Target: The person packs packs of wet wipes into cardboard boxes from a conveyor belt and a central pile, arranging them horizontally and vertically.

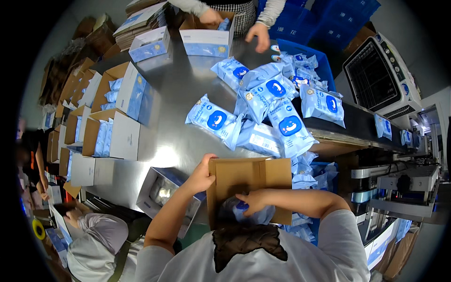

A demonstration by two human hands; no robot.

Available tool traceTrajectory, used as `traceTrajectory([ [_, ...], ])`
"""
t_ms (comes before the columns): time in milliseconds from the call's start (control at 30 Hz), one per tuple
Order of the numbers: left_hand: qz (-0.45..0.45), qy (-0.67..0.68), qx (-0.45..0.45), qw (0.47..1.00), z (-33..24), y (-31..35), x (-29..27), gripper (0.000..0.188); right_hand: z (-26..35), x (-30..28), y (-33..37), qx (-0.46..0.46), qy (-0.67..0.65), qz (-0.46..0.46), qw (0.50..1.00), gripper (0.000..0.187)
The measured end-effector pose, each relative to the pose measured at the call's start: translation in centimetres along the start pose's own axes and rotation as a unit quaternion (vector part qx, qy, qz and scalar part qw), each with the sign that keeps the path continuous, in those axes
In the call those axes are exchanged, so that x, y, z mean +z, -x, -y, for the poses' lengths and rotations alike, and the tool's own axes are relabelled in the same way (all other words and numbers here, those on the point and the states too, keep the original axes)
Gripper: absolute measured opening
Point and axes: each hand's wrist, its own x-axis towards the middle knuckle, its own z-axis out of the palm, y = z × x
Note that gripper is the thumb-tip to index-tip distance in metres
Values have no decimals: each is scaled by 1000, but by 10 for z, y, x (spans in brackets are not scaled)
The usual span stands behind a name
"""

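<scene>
Right in front of me stands an open cardboard carton [278, 171] with a brown inside. My left hand [204, 176] is closed on its left edge, thumb on the inner side. Down inside the carton, my right hand [252, 203] grips a light blue pack of wipes [264, 215]; the carton's shade hides part of the pack and some fingertips. Just beyond the carton lies a heap of similar wipes packs [290, 126], several with a dark blue oval label. Another wipes pack [213, 121] lies at the heap's left.
A conveyor belt [357, 129] carries packs at the right, by a blue crate [324, 61]. Filled cartons [127, 134] line the left of the metal table [171, 103]. An open box [155, 190] stands beside my left forearm. Across the table, a co-worker's hand [211, 18] reaches into a carton.
</scene>
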Motion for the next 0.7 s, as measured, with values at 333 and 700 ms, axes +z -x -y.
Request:
traceTrajectory([
  [333, -12, -13, -45, 999, -19, -7, 1, 55, -36, 21, -42, -253, -112, -81, 958, 89],
  [700, -94, -304, 37, 947, 18, -112, -67, 57, -79, -91, 87, -20, 10, -672, 740, 37],
])
